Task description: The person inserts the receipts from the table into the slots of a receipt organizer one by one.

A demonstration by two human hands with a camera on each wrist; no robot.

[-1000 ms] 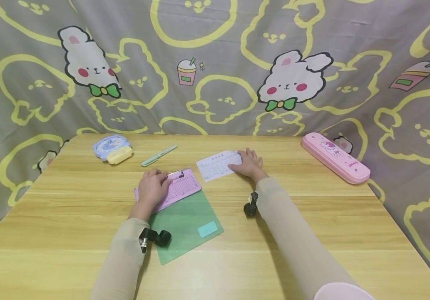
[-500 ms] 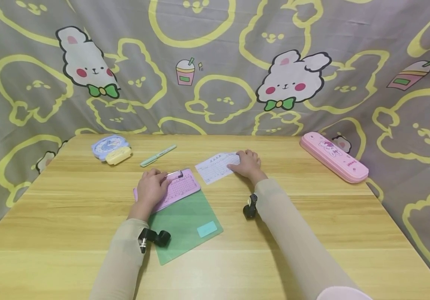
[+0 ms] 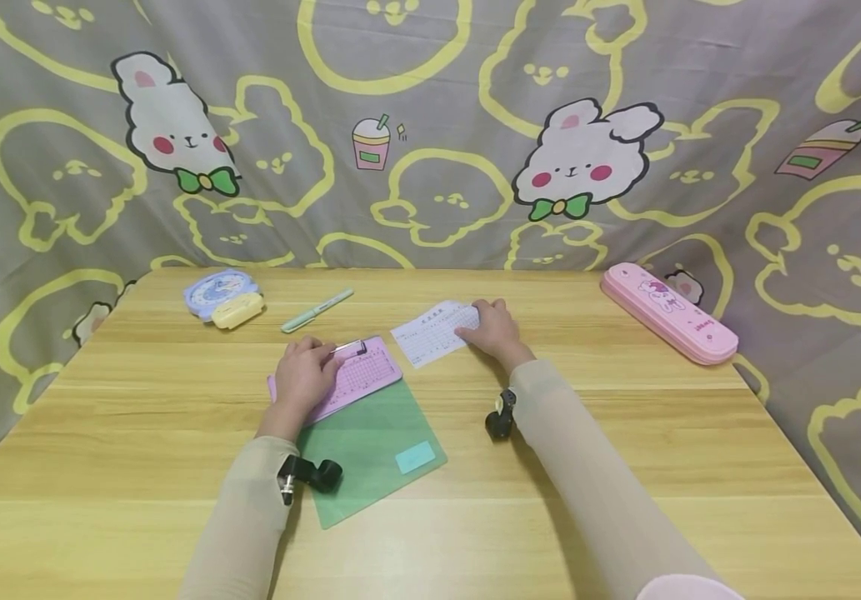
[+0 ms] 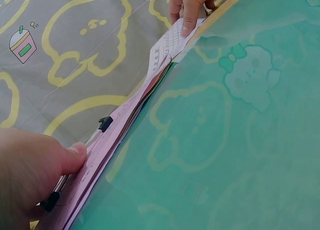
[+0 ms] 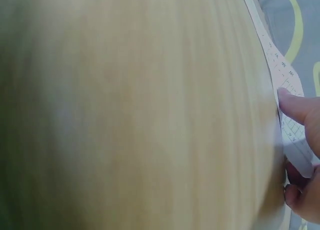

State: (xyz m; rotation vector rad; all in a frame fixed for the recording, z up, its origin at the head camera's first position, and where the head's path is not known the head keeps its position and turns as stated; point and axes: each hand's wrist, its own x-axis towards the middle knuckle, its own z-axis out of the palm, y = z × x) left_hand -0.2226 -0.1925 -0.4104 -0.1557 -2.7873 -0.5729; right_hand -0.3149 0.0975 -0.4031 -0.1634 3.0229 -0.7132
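A pink clipboard (image 3: 370,371) lies partly over a green plastic sheet (image 3: 370,471) on the table, with a printed grid page on it. My left hand (image 3: 302,379) grips the clipboard at its metal clip (image 3: 349,348); in the left wrist view the thumb (image 4: 75,157) rests at the clip, the fingers mostly hidden. Just beyond the board's right end is a white sheet of paper (image 3: 430,335) with a printed grid. My right hand (image 3: 496,329) pinches the paper's right end; the right wrist view has its thumb (image 5: 292,104) on top and curled fingers under, the paper bent there.
A blue clock-shaped item (image 3: 216,290) with a yellow block (image 3: 238,311) sits at the back left, beside a light green pen (image 3: 317,311). A pink pencil case (image 3: 670,312) lies at the right. A patterned curtain (image 3: 438,108) hangs behind the wooden table (image 3: 625,458).
My right fingers have drawn in around the paper's end. The paper has shifted slightly and its right end bends more. My left hand and the clipboard stay in place.
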